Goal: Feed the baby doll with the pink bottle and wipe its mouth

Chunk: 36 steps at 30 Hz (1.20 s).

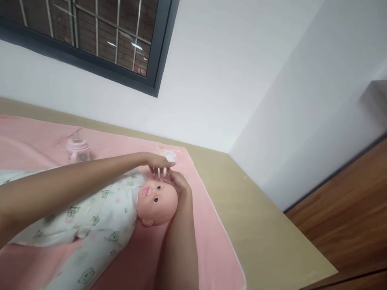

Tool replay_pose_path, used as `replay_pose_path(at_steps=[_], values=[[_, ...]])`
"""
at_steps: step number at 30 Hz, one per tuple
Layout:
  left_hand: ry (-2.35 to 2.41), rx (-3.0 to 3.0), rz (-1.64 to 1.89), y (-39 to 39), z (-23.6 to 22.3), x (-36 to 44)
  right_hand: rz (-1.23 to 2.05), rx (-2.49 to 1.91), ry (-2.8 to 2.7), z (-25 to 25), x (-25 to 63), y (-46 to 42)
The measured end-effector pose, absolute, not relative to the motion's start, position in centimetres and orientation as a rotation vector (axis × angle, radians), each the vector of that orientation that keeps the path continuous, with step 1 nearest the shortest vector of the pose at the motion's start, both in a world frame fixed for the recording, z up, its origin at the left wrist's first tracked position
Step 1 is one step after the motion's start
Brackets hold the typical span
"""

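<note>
A baby doll (159, 203) lies on its back on a pink mat (208, 225), dressed in a white suit with green bear prints. My left hand (160, 162) reaches across the doll's body to the far side of its head, fingers bent downward and close together. Something whitish shows between those fingers, too small to name. My right hand (180, 183) curls around the top of the head and rests against it, its fingertips near my left hand. The doll's far ear is hidden behind the hands. Its near ear is in sight.
A pink baby bottle (78, 150) stands on the mat beyond my left forearm. The mat covers part of a light wooden tabletop (242, 209), which meets a white wall (205, 100). A dark-framed window (157, 60) is above, and brown wood panelling (347, 209) is at the right.
</note>
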<state>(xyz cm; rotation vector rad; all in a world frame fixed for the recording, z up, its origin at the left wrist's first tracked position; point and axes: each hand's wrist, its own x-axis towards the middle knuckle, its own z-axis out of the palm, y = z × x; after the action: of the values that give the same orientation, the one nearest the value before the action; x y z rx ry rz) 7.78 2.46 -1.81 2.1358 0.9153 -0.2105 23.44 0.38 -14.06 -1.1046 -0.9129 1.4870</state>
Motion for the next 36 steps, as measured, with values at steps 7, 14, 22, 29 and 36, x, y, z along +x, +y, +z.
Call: replay_pose_path(at_steps=[7,14,22,29,36], values=[[1.119,2.302,0.116,-0.3,0.9,3.3,1.464,-1.2,-0.827,-14.0,23.3,0.5],[1.122,2.36,0.355,-2.4,0.5,-0.7,1.467,-1.152,-0.911,-13.0,23.4,0.0],[1.172,2.389,0.461,-0.7,-1.3,-1.1,1.332,-0.988,-1.324,-8.8,23.8,-1.3],[1.123,2.294,0.595,-1.1,-1.6,0.1,1.244,-0.851,-1.863,-2.7,22.2,-4.2],[0.993,2.343,0.608,-1.8,-0.9,-1.2,1.341,-0.714,-1.667,-3.8,23.0,-3.8]])
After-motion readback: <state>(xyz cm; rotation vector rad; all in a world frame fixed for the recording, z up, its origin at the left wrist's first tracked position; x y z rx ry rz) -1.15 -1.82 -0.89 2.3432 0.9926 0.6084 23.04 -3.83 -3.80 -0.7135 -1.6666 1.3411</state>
